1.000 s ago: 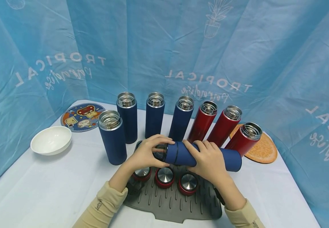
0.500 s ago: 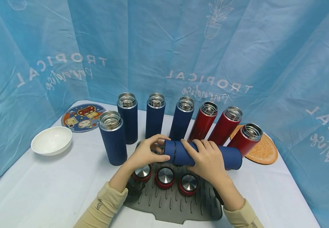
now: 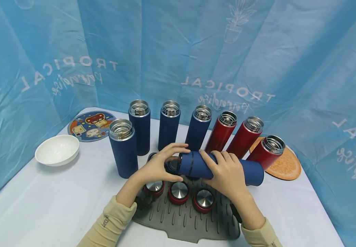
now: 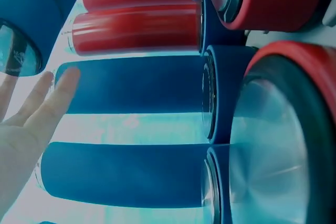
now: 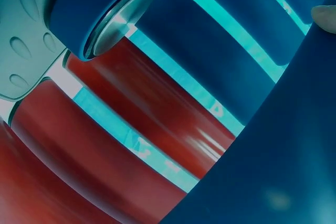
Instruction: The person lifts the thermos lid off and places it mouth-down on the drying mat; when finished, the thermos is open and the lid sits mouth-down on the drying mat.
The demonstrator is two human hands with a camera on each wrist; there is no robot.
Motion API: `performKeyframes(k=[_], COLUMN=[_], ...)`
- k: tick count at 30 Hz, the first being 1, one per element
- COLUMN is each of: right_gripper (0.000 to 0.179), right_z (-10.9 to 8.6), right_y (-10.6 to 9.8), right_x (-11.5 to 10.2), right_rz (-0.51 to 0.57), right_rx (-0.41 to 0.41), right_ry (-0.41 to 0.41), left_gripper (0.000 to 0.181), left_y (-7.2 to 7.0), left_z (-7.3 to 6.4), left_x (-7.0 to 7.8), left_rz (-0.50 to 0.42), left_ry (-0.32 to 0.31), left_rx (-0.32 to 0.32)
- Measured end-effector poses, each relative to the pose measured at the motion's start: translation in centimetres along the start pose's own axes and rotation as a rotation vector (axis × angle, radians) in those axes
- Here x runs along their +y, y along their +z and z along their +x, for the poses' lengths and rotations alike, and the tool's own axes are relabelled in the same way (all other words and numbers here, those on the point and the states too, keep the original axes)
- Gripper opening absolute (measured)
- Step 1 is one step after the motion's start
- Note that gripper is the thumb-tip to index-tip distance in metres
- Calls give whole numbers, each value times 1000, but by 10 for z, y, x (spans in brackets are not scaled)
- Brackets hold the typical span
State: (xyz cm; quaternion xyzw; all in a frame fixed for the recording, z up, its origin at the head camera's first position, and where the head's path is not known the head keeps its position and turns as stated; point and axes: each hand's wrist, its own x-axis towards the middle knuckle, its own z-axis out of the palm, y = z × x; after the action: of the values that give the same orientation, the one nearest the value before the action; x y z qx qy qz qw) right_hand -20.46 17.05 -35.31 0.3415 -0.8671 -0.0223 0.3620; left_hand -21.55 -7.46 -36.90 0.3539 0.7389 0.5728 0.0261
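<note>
My right hand (image 3: 225,173) grips a blue thermos bottle (image 3: 252,172), which lies nearly level above the mat with its lid end to the left. The blue lid (image 3: 185,163) sits on the bottle, with a dark band behind it. My left hand (image 3: 157,168) is at that end, thumb and fingers spread around the lid; in the left wrist view the fingers (image 4: 44,106) are straight beside the lid end. Below the hands, three red lids (image 3: 179,192) lie on a grey ridged mat (image 3: 184,226). Blue lids (image 4: 223,93) stand behind them, mostly hidden in the head view.
Several uncapped blue bottles (image 3: 123,154) stand left and behind the mat. Three uncapped red bottles (image 3: 222,132) stand at the back right. A white bowl (image 3: 57,151) and a cartoon placemat (image 3: 91,127) are on the left. An orange round mat (image 3: 284,163) lies on the right.
Half a second ago my left thumb and fingers were closer together on the lid; now they are spread apart again, as one second ago. My right hand keeps its grip on the bottle.
</note>
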Motion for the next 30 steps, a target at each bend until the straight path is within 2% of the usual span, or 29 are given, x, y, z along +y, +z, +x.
performKeyframes(k=[3,6,15,20,25,27,30], right_gripper=[92,91,94,94,93,94,95], right_z=[-1,0,5,5,3,4,4], right_y=[1,2,1,0,0,0,0], right_x=[0,0,2,0,-4,-5,-4], right_rz=[7,12,-1,18,36,37,33], right_rx=[-7,-5,6,-6,-12,-12,-7], right_ry=[9,5,-5,-8,-5,-2,5], left_gripper=[66,65,64,57,54,65,79], left_y=[0,0,-1,2,4,3,0], left_z=[-1,-1,2,1,0,0,-1], left_x=[0,0,7,4,0,1,3], left_rz=[15,-4,-13,38,124,153,118], left_ry=[18,-5,-183,-240,-259,-245,-195], left_rx=[12,28,55,87,103,103,96])
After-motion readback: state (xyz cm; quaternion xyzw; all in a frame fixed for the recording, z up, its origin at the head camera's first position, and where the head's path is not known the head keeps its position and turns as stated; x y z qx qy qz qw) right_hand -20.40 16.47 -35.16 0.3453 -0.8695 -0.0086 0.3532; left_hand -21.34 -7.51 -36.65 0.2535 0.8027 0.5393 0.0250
